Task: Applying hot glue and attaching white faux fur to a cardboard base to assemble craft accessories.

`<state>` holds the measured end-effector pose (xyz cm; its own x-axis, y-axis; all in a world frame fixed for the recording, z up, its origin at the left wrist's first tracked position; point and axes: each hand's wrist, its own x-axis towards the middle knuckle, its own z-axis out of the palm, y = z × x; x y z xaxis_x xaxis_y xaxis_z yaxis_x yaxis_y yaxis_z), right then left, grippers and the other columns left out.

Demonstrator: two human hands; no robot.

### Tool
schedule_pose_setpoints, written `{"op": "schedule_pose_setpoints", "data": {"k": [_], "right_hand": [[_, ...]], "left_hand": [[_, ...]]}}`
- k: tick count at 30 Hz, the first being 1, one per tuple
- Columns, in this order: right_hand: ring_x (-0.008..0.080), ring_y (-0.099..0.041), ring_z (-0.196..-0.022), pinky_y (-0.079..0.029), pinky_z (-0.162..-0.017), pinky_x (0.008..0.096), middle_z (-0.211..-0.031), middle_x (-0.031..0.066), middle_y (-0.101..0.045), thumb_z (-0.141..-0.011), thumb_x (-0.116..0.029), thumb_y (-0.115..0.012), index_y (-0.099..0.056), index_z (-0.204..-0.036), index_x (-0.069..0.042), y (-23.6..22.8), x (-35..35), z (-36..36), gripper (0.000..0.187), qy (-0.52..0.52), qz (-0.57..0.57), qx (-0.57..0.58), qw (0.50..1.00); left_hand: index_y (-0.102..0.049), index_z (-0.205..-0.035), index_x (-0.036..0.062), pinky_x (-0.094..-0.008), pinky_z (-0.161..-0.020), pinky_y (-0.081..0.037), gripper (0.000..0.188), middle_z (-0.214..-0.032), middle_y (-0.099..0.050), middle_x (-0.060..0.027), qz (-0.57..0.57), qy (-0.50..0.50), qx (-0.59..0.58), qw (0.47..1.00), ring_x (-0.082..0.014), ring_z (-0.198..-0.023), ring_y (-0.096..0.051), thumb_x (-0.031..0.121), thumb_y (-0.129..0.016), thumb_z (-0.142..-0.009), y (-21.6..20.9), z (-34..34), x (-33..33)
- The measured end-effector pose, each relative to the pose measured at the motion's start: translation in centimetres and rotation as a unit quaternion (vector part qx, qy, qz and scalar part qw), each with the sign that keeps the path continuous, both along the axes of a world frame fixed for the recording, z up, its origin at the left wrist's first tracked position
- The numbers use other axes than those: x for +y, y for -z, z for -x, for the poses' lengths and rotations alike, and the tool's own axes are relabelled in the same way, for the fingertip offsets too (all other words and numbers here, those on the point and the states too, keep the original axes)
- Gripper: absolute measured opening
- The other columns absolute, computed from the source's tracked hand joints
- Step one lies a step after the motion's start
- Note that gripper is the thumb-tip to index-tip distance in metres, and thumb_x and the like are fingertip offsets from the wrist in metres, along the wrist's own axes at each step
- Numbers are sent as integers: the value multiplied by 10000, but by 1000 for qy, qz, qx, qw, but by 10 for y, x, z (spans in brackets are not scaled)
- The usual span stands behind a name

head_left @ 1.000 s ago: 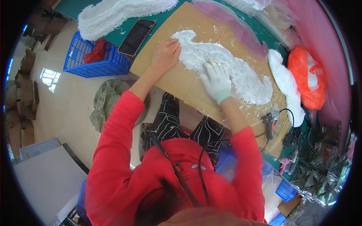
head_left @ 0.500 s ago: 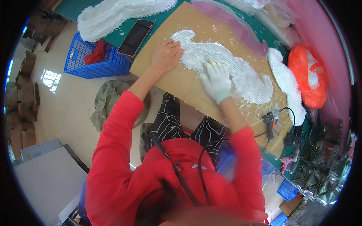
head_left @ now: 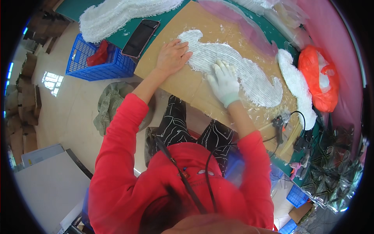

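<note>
A white fluffy piece in a curled moustache shape (head_left: 255,80), its striped backing up, lies flat on a brown cardboard sheet (head_left: 194,87). My bare left hand (head_left: 171,58) rests palm down at its left end, fingers stretched out and touching its edge. My right hand (head_left: 225,84), in a white glove with pale fingertips, lies flat with spread fingers against the near edge at the piece's middle. Neither hand grips anything. To the right lies a second white fluffy curled piece (head_left: 297,89).
A stack of white fluffy pieces (head_left: 120,17) and a phone (head_left: 140,38) lie on the green table at the far left. A red plastic bag (head_left: 319,80), a black corded tool (head_left: 278,125) and a pink-handled tool (head_left: 295,168) are on the right. Beside the table stands a blue crate (head_left: 99,68).
Both hands stay almost in place. The left hand's fingertips and the left end of the fluffy piece have shifted very slightly.
</note>
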<state>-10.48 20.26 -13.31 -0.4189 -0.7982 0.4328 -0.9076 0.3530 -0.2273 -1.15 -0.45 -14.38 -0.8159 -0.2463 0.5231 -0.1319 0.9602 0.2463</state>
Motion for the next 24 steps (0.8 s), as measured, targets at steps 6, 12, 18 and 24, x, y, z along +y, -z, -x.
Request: {"op": "schedule_pose_setpoints", "data": {"k": [6,12,18,24], "right_hand": [[314,-424,-1156,-278,-988,431,-1204,147,-495,-788,-301,-572,-535,-1071,-36,-1,1,0,390,1,0,7,1000],[300,-426,-1155,-279,-987,431,-1201,138,-496,-801,-279,-551,-527,-1069,-39,-13,-7,-8,360,-22,17,4,1000],[278,-428,-1155,-284,-983,431,-1194,123,-500,-830,-248,-503,-518,-1086,-49,-25,-40,-16,324,-70,25,10,997],[252,-421,-1151,-263,-986,425,-1182,103,-507,-836,-276,-485,-531,-1085,-69,7,-58,-2,328,-42,-16,24,999]], "left_hand": [[-646,-989,79,-381,-863,-383,297,-1128,-586,-16,-10,5,-8,1000,-235,-1084,-487,307,-555,-822,-1,1,0],[-642,-993,72,-381,-868,-380,303,-1134,-582,-17,-16,9,-5,1000,-242,-1077,-486,308,-557,-822,0,1,-1],[-638,-976,75,-388,-859,-385,316,-1109,-589,-30,-13,11,8,1000,-243,-1072,-488,329,-549,-811,1,1,0],[-634,-992,52,-382,-879,-382,277,-1128,-582,-40,-30,18,-8,999,-256,-1065,-490,256,-557,-822,-2,2,1]]}}
